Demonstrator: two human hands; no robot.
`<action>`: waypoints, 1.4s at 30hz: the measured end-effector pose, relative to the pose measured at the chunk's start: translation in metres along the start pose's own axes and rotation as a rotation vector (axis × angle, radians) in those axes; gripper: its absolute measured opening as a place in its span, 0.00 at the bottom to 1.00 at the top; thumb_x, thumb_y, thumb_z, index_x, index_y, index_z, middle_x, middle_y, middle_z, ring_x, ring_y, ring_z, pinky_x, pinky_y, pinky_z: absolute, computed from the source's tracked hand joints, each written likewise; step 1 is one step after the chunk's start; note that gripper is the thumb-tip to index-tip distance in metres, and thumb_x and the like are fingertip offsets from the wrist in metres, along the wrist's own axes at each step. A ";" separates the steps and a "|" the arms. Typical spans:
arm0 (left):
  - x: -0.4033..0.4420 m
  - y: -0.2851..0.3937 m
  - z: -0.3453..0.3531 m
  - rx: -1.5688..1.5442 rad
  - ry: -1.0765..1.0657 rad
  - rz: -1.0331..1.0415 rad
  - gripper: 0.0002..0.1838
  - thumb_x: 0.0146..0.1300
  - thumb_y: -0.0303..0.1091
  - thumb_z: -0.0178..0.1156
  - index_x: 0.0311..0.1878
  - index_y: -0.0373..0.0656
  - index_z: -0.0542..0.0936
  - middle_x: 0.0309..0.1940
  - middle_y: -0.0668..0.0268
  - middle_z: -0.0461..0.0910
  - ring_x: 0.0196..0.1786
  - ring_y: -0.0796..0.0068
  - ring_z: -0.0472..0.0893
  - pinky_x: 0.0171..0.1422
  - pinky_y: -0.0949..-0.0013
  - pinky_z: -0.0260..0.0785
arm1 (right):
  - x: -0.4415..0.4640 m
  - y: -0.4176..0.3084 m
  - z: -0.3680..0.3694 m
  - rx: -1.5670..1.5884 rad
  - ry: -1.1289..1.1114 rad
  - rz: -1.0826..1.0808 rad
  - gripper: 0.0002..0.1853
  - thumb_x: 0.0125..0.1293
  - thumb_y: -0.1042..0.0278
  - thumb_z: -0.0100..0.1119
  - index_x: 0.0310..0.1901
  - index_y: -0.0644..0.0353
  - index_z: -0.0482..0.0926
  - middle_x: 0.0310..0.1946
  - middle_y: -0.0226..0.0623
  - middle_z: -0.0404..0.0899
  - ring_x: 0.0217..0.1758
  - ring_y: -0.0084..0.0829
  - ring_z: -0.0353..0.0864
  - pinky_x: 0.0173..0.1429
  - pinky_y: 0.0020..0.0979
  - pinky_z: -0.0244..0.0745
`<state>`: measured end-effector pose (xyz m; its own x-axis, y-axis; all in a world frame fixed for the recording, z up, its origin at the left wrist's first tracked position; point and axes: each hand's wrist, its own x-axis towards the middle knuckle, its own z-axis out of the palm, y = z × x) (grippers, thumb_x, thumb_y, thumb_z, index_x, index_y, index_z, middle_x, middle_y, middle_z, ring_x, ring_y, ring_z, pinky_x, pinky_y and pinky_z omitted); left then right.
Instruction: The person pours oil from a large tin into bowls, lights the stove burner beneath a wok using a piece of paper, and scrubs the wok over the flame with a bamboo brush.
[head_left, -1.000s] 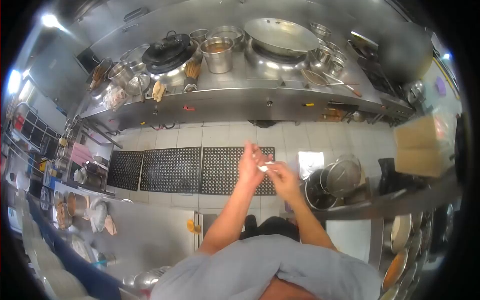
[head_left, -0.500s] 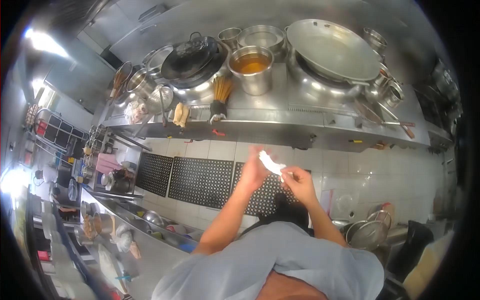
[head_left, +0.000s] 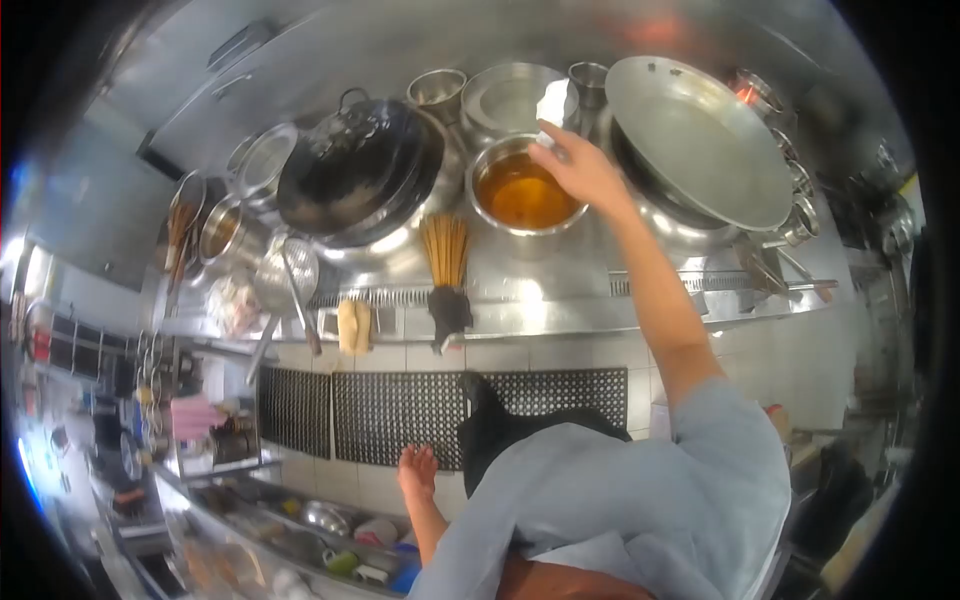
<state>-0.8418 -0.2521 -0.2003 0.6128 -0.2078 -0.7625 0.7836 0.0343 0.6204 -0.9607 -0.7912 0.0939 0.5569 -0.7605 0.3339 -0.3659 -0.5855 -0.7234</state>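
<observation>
My right hand [head_left: 585, 172] reaches far forward over the stove, pinching a bright white crumpled piece of paper or cloth [head_left: 552, 102]; which of the two I cannot tell. It is above the back rim of a steel pot [head_left: 478, 205] that holds clear orange-brown liquid [head_left: 525, 192]. Behind the white piece stands a wide steel pan [head_left: 490, 80]. My left hand [head_left: 418, 472] hangs low by my side over the floor, holding nothing, its fingers loosely apart.
A black wok [head_left: 350, 180] sits left of the pot and a large pale wok [head_left: 690, 140] right of it. A bamboo brush [head_left: 445, 260], a folded tan cloth [head_left: 353, 327] and a skimmer [head_left: 285, 270] lie along the front edge. Black rubber mats [head_left: 400, 415] cover floor tiles.
My right hand has carried the white piece forward, from in front of my body to above the pot. The left hand has let go of it and dropped back to my side. I lean closer to the stove.
</observation>
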 end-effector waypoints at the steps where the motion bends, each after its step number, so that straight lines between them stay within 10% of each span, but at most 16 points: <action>1: 0.019 0.010 0.004 0.018 0.009 -0.035 0.29 0.72 0.48 0.47 0.68 0.37 0.64 0.63 0.49 0.70 0.61 0.57 0.72 0.63 0.58 0.66 | 0.029 0.007 0.005 0.024 -0.039 0.110 0.39 0.64 0.39 0.56 0.66 0.63 0.69 0.61 0.56 0.73 0.65 0.50 0.73 0.68 0.39 0.65; 8: 0.076 0.165 0.064 0.221 -0.116 0.155 0.20 0.69 0.42 0.57 0.57 0.38 0.71 0.45 0.56 0.79 0.41 0.68 0.79 0.43 0.68 0.72 | 0.185 0.185 0.060 0.054 -0.132 0.724 0.36 0.61 0.42 0.62 0.59 0.67 0.74 0.45 0.48 0.81 0.37 0.32 0.78 0.36 0.37 0.73; 19: 0.105 0.296 0.159 0.611 -0.115 0.882 0.16 0.72 0.37 0.54 0.55 0.35 0.72 0.33 0.68 0.73 0.32 0.83 0.71 0.34 0.78 0.65 | 0.216 0.278 0.059 0.237 0.051 1.070 0.32 0.63 0.52 0.62 0.63 0.62 0.68 0.60 0.46 0.70 0.57 0.46 0.75 0.49 0.47 0.79; 22: 0.115 0.347 0.245 0.900 -0.019 1.173 0.20 0.70 0.31 0.53 0.62 0.32 0.68 0.65 0.45 0.66 0.67 0.55 0.69 0.67 0.59 0.65 | 0.217 0.283 0.063 0.284 0.078 1.083 0.31 0.63 0.53 0.62 0.63 0.61 0.69 0.63 0.45 0.67 0.59 0.46 0.73 0.51 0.49 0.78; 24: 0.114 0.364 0.296 1.228 -0.029 1.393 0.20 0.68 0.29 0.54 0.61 0.34 0.69 0.69 0.41 0.61 0.72 0.43 0.61 0.74 0.51 0.54 | 0.214 0.279 0.061 0.292 0.088 1.083 0.31 0.63 0.55 0.62 0.64 0.63 0.68 0.61 0.46 0.68 0.57 0.46 0.74 0.50 0.50 0.79; 33: 0.136 0.367 0.313 1.461 -0.301 1.452 0.13 0.60 0.33 0.64 0.43 0.38 0.75 0.43 0.54 0.78 0.46 0.48 0.76 0.56 0.47 0.64 | 0.220 0.275 0.063 0.343 0.050 1.141 0.30 0.64 0.56 0.62 0.64 0.60 0.67 0.62 0.44 0.67 0.57 0.46 0.74 0.51 0.49 0.79; 37: 0.178 0.366 0.301 1.647 -0.333 1.666 0.14 0.55 0.37 0.68 0.35 0.42 0.72 0.31 0.60 0.76 0.38 0.54 0.74 0.43 0.52 0.64 | 0.222 0.245 0.059 0.025 -0.099 1.037 0.30 0.63 0.56 0.62 0.63 0.61 0.69 0.58 0.45 0.72 0.50 0.45 0.79 0.50 0.47 0.80; 39: 0.175 0.376 0.304 1.659 -0.416 1.679 0.13 0.54 0.36 0.67 0.34 0.43 0.72 0.28 0.60 0.76 0.36 0.54 0.75 0.42 0.53 0.63 | 0.229 0.206 0.058 -0.246 -0.059 0.715 0.21 0.62 0.58 0.61 0.53 0.61 0.78 0.41 0.47 0.83 0.39 0.43 0.85 0.48 0.38 0.82; 42: 0.158 0.407 0.310 1.456 -0.436 1.722 0.12 0.57 0.34 0.65 0.30 0.41 0.72 0.27 0.57 0.74 0.35 0.51 0.72 0.41 0.52 0.60 | 0.251 0.169 0.066 -0.472 0.070 0.177 0.15 0.63 0.62 0.61 0.49 0.58 0.80 0.41 0.46 0.84 0.38 0.39 0.85 0.44 0.30 0.79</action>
<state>-0.4575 -0.5742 -0.0111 0.1899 -0.9005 0.3912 -0.9638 -0.0951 0.2490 -0.8338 -1.0625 0.0155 0.4105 -0.8671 0.2821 -0.7560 -0.4966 -0.4264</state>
